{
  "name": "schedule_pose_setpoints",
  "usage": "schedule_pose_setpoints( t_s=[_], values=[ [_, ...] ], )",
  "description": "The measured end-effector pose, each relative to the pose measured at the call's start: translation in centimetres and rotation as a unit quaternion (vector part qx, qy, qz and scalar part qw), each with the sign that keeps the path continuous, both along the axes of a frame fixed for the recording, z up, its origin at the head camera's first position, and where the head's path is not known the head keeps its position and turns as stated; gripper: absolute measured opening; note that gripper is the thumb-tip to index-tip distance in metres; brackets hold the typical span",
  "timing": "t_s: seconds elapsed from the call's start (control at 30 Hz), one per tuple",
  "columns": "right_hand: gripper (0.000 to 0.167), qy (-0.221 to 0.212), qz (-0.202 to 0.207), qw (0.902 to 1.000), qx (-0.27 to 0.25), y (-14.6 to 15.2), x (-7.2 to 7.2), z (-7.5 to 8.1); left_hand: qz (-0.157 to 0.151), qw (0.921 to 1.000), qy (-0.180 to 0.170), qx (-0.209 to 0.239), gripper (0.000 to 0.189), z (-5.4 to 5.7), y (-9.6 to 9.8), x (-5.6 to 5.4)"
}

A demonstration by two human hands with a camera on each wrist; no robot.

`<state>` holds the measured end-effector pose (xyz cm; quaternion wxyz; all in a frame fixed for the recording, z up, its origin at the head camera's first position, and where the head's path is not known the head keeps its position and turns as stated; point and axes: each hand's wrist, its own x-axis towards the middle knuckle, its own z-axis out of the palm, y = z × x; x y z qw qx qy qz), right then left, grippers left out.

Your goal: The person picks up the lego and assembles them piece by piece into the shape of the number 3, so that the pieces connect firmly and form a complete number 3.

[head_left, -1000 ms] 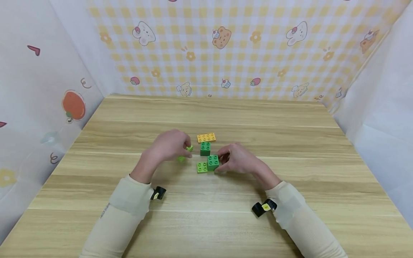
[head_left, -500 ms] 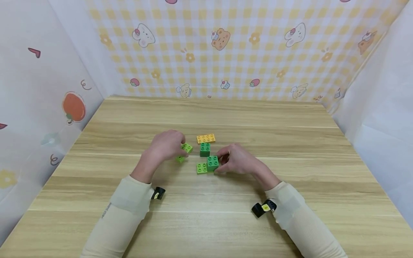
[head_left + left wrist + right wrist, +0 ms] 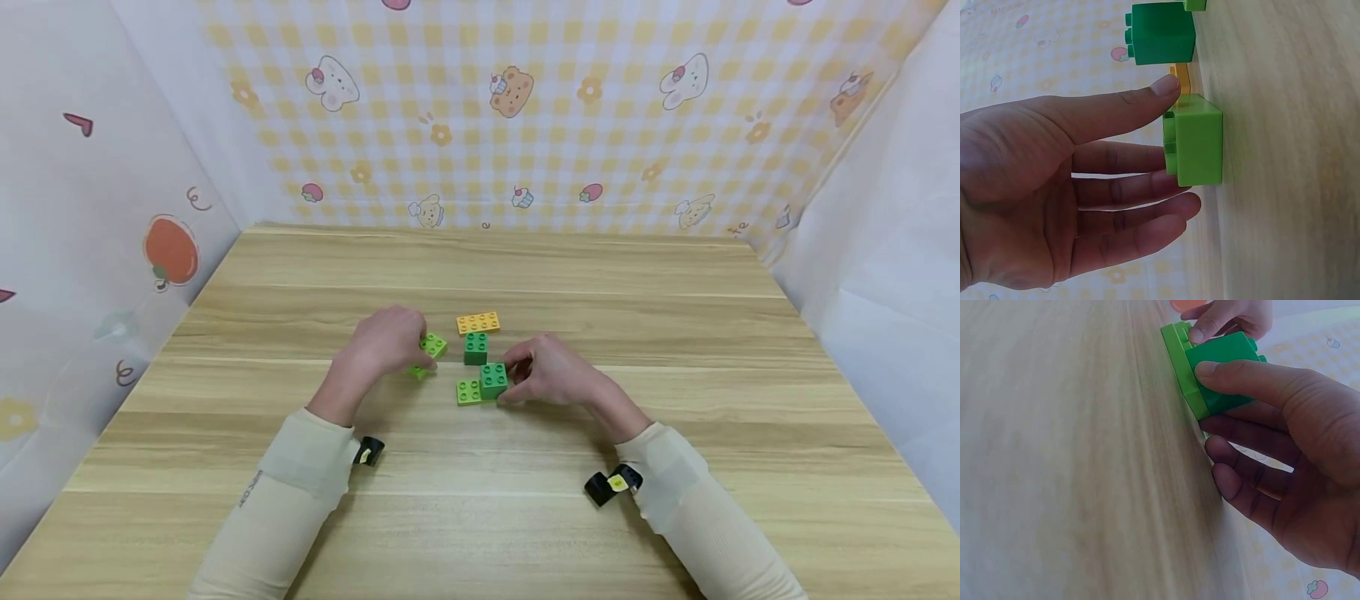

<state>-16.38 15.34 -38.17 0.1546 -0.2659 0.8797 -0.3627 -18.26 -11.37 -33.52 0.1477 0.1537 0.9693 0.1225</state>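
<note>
My left hand point(image 3: 382, 342) pinches a lime-green toy building brick point(image 3: 1199, 147) between thumb and fingers; in the left wrist view its flat side stands close to the tabletop. In the head view the fingers cover its middle. With its thumb on one side and fingers on the other, my right hand point(image 3: 558, 371) grips a dark green building brick point(image 3: 493, 380). That brick sits on the right part of a flatter lime-green brick point(image 3: 468, 392), whose left studs are bare. Behind it stands another dark green brick point(image 3: 476, 349), between the two hands.
A flat yellow-orange brick point(image 3: 477, 323) lies just behind the rear dark green brick. All the bricks are on a wood-grain table point(image 3: 480, 517). A patterned cloth point(image 3: 442, 83) hangs at the table's back edge, and pale sheets flank both sides.
The lime-green brick in my left hand has turned so its studs show from above, and that hand has shifted slightly left. My right hand keeps its grip in place.
</note>
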Motion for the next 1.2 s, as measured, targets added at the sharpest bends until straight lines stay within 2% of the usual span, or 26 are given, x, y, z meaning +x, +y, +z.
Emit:
schedule_pose_setpoints(
  t_s=[0.23, 1.2],
  values=[
    [0.034, -0.001, -0.002, 1.0, 0.0, -0.04, 0.02, -0.01, 0.002, 1.0, -0.005, -0.004, 0.035, -0.06, -0.03, -0.08],
    [0.03, 0.0, 0.003, 0.9999, -0.01, 0.05, -0.03, -0.12, -0.012, 0.9999, -0.009, 0.0, 0.025, -0.11, -0.04, -0.08]
  ],
)
